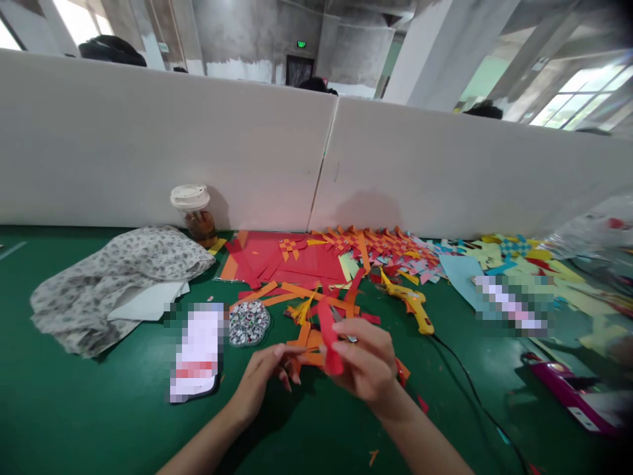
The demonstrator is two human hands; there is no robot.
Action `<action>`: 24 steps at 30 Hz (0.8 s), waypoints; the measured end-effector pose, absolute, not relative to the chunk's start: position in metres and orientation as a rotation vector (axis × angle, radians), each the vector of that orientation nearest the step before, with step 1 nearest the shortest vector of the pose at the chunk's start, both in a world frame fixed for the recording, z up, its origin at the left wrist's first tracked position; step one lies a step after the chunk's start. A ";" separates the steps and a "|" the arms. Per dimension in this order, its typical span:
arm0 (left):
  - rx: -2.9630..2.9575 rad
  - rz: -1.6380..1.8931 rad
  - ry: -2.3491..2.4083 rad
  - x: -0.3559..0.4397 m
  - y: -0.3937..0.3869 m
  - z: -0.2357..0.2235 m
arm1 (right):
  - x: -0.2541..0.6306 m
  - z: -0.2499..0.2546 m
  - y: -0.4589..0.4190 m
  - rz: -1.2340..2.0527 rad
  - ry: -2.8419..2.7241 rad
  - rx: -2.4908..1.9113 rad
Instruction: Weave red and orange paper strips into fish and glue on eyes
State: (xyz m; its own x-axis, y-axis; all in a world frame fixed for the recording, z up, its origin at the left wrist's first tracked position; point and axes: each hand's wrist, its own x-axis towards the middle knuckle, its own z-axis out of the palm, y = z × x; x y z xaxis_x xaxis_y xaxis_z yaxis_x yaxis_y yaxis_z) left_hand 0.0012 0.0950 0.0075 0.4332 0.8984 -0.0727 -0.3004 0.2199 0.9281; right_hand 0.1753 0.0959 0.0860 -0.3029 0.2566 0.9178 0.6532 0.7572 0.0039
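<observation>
Low in the middle of the view, my right hand (366, 364) is closed round a red paper strip (329, 343) that stands up between its fingers. My left hand (270, 375) pinches orange paper strips (310, 351) right beside it; the two hands nearly touch over the green table (89, 409). Just beyond the hands lies a loose heap of red and orange strips (316, 297). A yellow glue gun (414, 305) lies to the right of that heap, its black cord running toward the near edge.
A phone (198, 356) and a round pack of googly eyes (248, 323) lie to the left. Farther left are a patterned cloth (113, 277) and a lidded cup (195, 212). Red sheets and woven paper pieces (376, 245) line the white partition (198, 152). Coloured paper (534, 270) covers the right.
</observation>
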 end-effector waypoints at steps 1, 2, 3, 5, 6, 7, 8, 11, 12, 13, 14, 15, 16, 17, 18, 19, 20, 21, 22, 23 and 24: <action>0.974 0.930 0.680 0.001 0.094 0.006 | 0.172 0.083 0.091 -0.444 -1.926 -0.656; 0.929 0.923 0.653 0.002 0.093 0.005 | 0.169 0.078 0.088 -0.420 -1.982 -0.622; 0.891 0.918 0.647 0.003 0.093 0.004 | 0.167 0.072 0.087 -0.392 -2.048 -0.587; 0.848 0.911 0.671 0.006 0.091 0.004 | 0.164 0.059 0.088 -0.336 -2.184 -0.540; 0.839 0.911 0.692 0.008 0.090 0.005 | 0.164 0.053 0.089 -0.322 -2.226 -0.525; 0.835 0.912 0.712 0.010 0.089 0.006 | 0.164 0.049 0.090 -0.314 -2.246 -0.516; 0.831 0.914 0.726 0.012 0.088 0.006 | 0.165 0.045 0.091 -0.311 -2.252 -0.507; 0.816 0.917 0.734 0.016 0.088 0.005 | 0.169 0.039 0.091 -0.294 -2.259 -0.489; 0.799 0.920 0.729 0.016 0.089 0.004 | 0.171 0.038 0.091 -0.278 -2.281 -0.484; 0.775 0.924 0.720 0.016 0.089 0.002 | 0.172 0.037 0.091 -0.264 -2.304 -0.480; 0.748 0.934 0.707 0.016 0.090 0.001 | 0.173 0.036 0.090 -0.252 -2.326 -0.479; 0.720 0.949 0.696 0.015 0.091 0.001 | 0.174 0.035 0.090 -0.241 -2.346 -0.484; 0.699 0.963 0.696 0.015 0.092 0.000 | 0.175 0.032 0.089 -0.235 -2.361 -0.494; 0.690 0.971 0.709 0.014 0.093 -0.001 | 0.176 0.030 0.088 -0.230 -2.370 -0.507; 0.695 0.975 0.733 0.013 0.094 -0.001 | 0.176 0.027 0.088 -0.218 -2.379 -0.524; 0.711 0.970 0.763 0.012 0.095 -0.001 | 0.176 0.023 0.087 -0.193 -2.386 -0.546; 0.735 0.958 0.796 0.011 0.096 -0.002 | 0.175 0.020 0.086 -0.154 -2.379 -0.582; 0.767 0.946 0.826 0.011 0.097 -0.002 | 0.174 0.017 0.085 -0.101 -2.355 -0.630; 0.805 0.943 0.845 0.011 0.098 -0.003 | 0.172 0.014 0.083 -0.035 -2.320 -0.689; 0.845 0.949 0.854 0.011 0.100 -0.003 | 0.170 0.012 0.082 0.044 -2.283 -0.755; 0.883 0.962 0.855 0.011 0.101 -0.004 | 0.168 0.011 0.080 0.129 -2.248 -0.816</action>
